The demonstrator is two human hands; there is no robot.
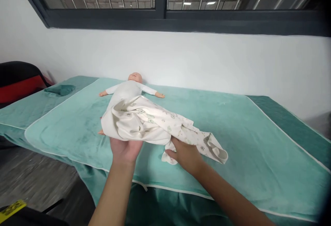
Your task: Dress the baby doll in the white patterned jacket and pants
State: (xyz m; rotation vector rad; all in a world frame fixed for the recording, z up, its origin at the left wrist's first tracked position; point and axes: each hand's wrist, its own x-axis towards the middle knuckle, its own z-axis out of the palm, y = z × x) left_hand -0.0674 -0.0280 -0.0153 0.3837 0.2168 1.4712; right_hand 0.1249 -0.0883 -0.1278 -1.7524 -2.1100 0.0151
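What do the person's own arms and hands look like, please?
Both forearms are bare as far as they show: no sleeves, watch, bracelet or markings. The left hand and right hand wear no visible gloves. Both are partly hidden, so rings cannot be ruled out.

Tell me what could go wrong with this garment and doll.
The garment hides most of the doll's legs, so a foot might snag unseen. Its loose end, beyond the right hand, might twist. The head appears near the wall; a push could bump it.
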